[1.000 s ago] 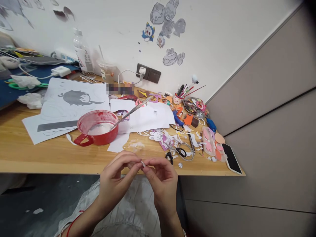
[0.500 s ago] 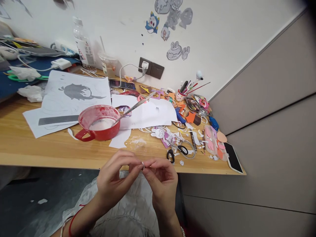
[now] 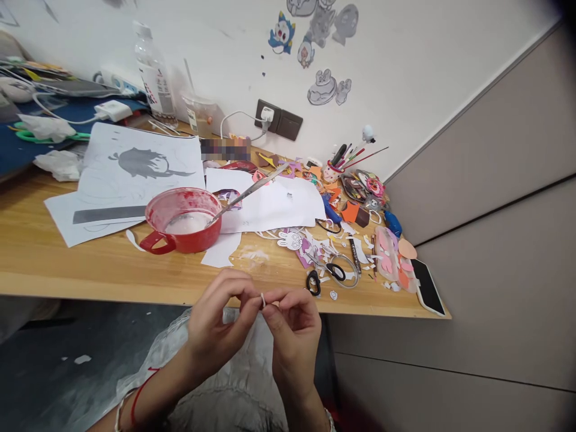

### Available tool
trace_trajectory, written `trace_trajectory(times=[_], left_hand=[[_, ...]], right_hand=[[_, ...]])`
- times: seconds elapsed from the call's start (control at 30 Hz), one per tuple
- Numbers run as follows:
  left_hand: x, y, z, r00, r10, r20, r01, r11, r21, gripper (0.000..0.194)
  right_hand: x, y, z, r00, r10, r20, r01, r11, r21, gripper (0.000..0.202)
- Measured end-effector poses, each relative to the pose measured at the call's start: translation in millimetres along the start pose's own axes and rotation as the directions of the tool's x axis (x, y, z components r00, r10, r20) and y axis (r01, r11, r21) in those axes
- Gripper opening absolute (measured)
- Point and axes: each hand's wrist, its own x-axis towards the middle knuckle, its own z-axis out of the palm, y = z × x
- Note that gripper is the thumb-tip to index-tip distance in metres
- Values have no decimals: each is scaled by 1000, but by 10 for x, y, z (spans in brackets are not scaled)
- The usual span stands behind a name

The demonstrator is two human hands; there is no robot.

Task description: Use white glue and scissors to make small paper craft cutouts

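Note:
Between the fingertips of both hands is a tiny white piece (image 3: 263, 300), mostly covered by the fingers. My left hand (image 3: 225, 315) pinches it from the left, and my right hand (image 3: 294, 330) pinches it from the right, both just off the table's front edge. Behind them on the table stands a red cup (image 3: 195, 239) with white paste inside and a long metal utensil (image 3: 256, 193) leaning out of it. Black-handled scissors (image 3: 314, 282) lie beyond my right hand, near a small white cutout (image 3: 333, 295) and a bunny-face paper cutout (image 3: 290, 240).
Paper sheets (image 3: 274, 204) and a hair drawing (image 3: 96, 162) cover the wooden table (image 3: 54, 264). Paper scraps, a pen cup (image 3: 332, 173) and a phone (image 3: 428, 288) are at right. A bottle (image 3: 155, 84) and a plastic cup (image 3: 201, 117) stand by the wall.
The view has shifted slightly. My left hand's wrist and fingers have turned a little, moving closer to my right hand. Both hands still pinch the small white piece.

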Motion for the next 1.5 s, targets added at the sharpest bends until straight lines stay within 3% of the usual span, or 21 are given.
trace_trajectory(times=[0.13,0.27,0.43,0.6,0.73,0.83,0.97,1.17,1.5], left_hand=[[67,18,-36,993,-17,113,22,999,-38,10],[125,21,-77,972,-1,237,15,998,-56,10],[142,-42,-172,928,52,368,-47,999,-22,10],[172,-58,-218,879,60,474,-72,997,6,11],[190,-63,-201,881,13,473,-19,1000,8,11],[191,-100,-209,877,-5,480,2,1000,8,11],[197,-148,-241,868,19,496,-27,1000,10,10],[203,-176,-259,858,60,510,-62,998,-14,11],[325,-178,-293,817,224,531,-333,936,117,11]], right_hand=[[51,-38,-41,998,38,54,-37,999,-21,11],[102,-85,-89,991,71,114,-71,997,-4,20],[127,-150,-151,967,198,164,-186,979,-83,26],[148,-161,-141,955,199,221,-181,979,-98,28],[179,-125,-101,954,150,259,-131,987,-90,27],[207,-117,-94,933,184,310,-156,981,-112,24],[250,-144,-123,889,254,380,-209,965,-155,23],[285,-163,-182,862,289,416,-224,954,-199,23],[284,-197,-131,855,304,421,-226,948,-225,19]])
